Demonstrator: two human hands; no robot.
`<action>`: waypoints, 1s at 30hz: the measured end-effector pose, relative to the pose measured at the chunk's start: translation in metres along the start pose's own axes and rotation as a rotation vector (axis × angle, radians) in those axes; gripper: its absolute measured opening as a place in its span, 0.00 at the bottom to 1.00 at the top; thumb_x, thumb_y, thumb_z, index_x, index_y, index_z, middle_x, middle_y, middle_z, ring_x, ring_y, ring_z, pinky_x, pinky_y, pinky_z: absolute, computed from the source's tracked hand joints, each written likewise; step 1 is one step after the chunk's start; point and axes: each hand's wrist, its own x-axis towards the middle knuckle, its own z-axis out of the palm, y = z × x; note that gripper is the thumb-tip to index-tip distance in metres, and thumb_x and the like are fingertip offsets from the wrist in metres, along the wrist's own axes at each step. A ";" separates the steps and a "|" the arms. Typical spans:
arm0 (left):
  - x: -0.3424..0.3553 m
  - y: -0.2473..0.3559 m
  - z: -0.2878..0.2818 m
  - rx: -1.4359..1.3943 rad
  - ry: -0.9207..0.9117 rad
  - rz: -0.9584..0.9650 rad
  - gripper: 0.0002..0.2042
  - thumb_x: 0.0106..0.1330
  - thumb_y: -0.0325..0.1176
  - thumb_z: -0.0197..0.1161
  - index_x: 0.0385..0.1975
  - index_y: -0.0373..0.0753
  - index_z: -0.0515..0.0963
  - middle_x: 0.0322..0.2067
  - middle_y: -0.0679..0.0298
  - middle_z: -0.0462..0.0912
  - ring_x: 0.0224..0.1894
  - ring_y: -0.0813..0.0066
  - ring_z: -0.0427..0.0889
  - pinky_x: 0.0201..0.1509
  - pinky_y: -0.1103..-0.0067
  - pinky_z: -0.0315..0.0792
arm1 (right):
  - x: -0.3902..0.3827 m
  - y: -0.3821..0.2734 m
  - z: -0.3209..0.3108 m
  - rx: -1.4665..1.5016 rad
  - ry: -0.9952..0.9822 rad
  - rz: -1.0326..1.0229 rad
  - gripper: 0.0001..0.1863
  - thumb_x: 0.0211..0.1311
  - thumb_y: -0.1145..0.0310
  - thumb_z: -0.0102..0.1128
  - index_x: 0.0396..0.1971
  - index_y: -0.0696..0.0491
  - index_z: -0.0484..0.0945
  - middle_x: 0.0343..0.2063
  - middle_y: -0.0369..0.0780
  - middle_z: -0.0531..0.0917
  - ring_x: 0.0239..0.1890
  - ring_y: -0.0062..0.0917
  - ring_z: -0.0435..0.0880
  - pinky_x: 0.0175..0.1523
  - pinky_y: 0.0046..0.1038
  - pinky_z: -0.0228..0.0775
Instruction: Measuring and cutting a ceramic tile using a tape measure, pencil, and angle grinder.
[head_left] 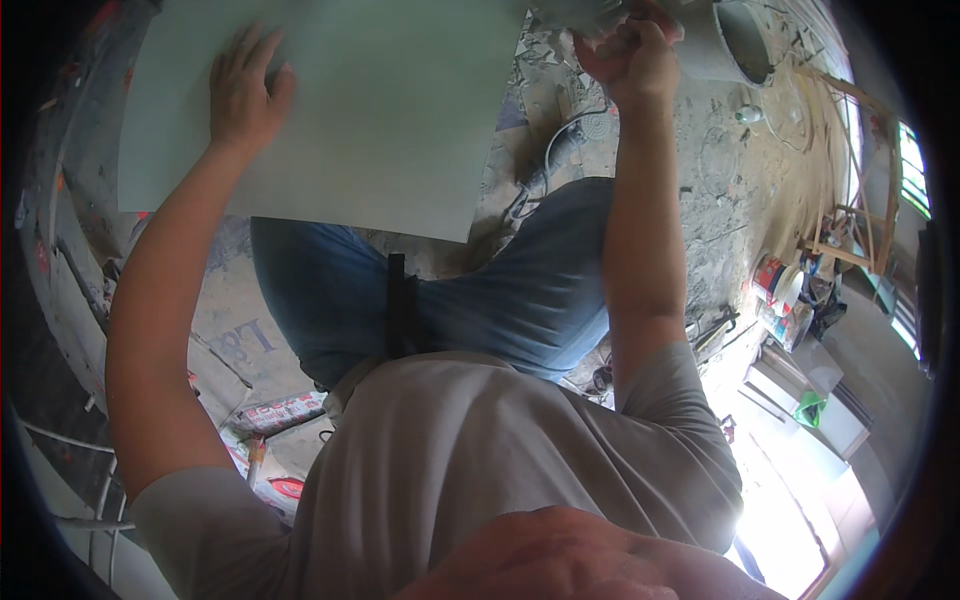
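A large pale grey-green flat panel (pixel 370 130), like a tile or board, lies over my knees and reaches the top of the head view. My left hand (pixel 245 100) rests flat on it near its left side, fingers spread. Beyond the panel's right edge, my right hand (pixel 640 70) is closed around something with a red part (pixel 660 18). A blurred grey shape (pixel 585 15) shows just left of that hand. The top edge cuts off the held thing, so its kind cannot be made out.
To the right of my right hand stands a pale bucket (pixel 745 45). A grey cable (pixel 548 155) lies on the dusty, rough floor (pixel 715 210). Farther right are a wooden frame (pixel 845 250), a white container (pixel 785 285) and a green bag (pixel 810 408). Metal bars (pixel 95 522) stand at lower left.
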 end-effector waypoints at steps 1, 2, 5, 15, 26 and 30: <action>-0.001 0.000 0.000 -0.005 0.009 0.003 0.24 0.67 0.42 0.57 0.63 0.44 0.72 0.67 0.52 0.69 0.69 0.51 0.66 0.72 0.55 0.56 | -0.001 -0.002 -0.005 -0.376 0.237 -0.108 0.17 0.58 0.75 0.45 0.47 0.55 0.75 0.21 0.32 0.70 0.20 0.19 0.67 0.37 0.39 0.73; -0.001 0.000 0.000 -0.003 0.005 -0.001 0.24 0.67 0.42 0.57 0.63 0.44 0.72 0.67 0.52 0.69 0.69 0.51 0.66 0.72 0.55 0.56 | -0.001 -0.001 -0.005 -0.752 0.472 -0.215 0.14 0.63 0.74 0.45 0.48 0.53 0.73 0.22 0.32 0.69 0.23 0.20 0.68 0.49 0.54 0.79; -0.004 -0.002 0.001 0.062 -0.040 -0.017 0.24 0.70 0.40 0.56 0.67 0.46 0.70 0.69 0.54 0.67 0.70 0.52 0.65 0.74 0.60 0.56 | 0.006 0.004 -0.007 0.003 -0.051 0.016 0.19 0.53 0.77 0.46 0.47 0.57 0.76 0.19 0.33 0.70 0.16 0.19 0.67 0.24 0.25 0.68; 0.016 0.037 -0.033 -0.014 -0.093 -0.165 0.23 0.60 0.27 0.55 0.57 0.32 0.75 0.62 0.44 0.71 0.66 0.43 0.67 0.72 0.56 0.58 | 0.005 -0.013 -0.021 -0.786 0.433 -0.085 0.17 0.64 0.73 0.42 0.52 0.54 0.72 0.30 0.37 0.78 0.32 0.28 0.78 0.52 0.58 0.77; 0.017 0.044 -0.042 -0.084 -0.210 -0.299 0.27 0.58 0.27 0.55 0.61 0.34 0.72 0.68 0.43 0.65 0.70 0.42 0.62 0.75 0.57 0.53 | 0.000 0.030 0.033 -0.824 0.501 -0.340 0.14 0.53 0.76 0.47 0.40 0.55 0.76 0.16 0.32 0.69 0.16 0.21 0.66 0.21 0.25 0.65; 0.020 0.046 -0.043 -0.088 -0.250 -0.294 0.27 0.58 0.26 0.56 0.62 0.34 0.72 0.69 0.44 0.65 0.72 0.44 0.61 0.76 0.57 0.52 | 0.003 0.012 0.010 0.241 0.013 0.211 0.16 0.53 0.75 0.47 0.42 0.56 0.76 0.16 0.32 0.70 0.16 0.21 0.66 0.22 0.25 0.67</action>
